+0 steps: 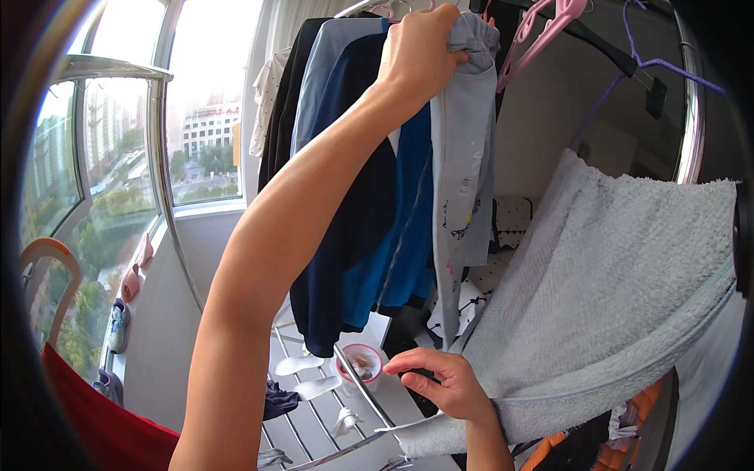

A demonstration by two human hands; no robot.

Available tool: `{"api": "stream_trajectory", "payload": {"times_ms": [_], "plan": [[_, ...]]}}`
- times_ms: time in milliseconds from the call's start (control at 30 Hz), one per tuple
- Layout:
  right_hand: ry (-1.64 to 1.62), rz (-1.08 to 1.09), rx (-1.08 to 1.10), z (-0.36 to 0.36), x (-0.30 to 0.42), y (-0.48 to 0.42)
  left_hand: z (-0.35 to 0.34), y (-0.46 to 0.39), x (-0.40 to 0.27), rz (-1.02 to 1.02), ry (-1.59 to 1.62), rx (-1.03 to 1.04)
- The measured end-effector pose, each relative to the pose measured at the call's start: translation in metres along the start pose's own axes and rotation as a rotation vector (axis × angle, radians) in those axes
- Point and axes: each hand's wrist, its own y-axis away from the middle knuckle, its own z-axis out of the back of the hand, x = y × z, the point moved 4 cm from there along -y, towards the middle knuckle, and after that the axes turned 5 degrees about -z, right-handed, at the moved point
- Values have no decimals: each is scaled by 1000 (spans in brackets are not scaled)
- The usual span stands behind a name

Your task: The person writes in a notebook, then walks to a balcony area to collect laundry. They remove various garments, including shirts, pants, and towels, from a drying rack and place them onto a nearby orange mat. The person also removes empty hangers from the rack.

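My left hand (421,50) is raised to the top of the rack, its fingers closed around the bunched waistband of pale grey trousers (462,147). The trousers hang down with printed marks along one leg. Beside them, dark and blue jackets (359,194) hang in a row. Lower down, my right hand (442,380) is half curled with fingers and thumb apart and nothing between them. Just behind that wrist drapes a large grey towel (595,282). A pink hanger (539,35) is on the bar to the right of the trousers.
Below stands a metal drying rack (318,424) with insoles (318,388) and small cloths. A pink-rimmed bin (359,368) stands on the floor. Shoes (119,325) line the window sill at left. A purple hanger (665,66) and red fabric (100,412) are at opposite sides.
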Motion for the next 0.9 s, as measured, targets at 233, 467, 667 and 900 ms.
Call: {"api": "stream_trajectory", "payload": {"times_ms": [233,467,667,900], "plan": [[44,-142,98,3,-21,20,-18,40,-21,-210,-182,-292],[-45,-39,-387,14,-32,19,-10,118,-31,62,185,271],[-337,-159,-223,-53,-69,59,20,256,-147,303,824,761],[-160,-926,236,-60,-164,255,44,309,-156,528,1314,1294]]}}
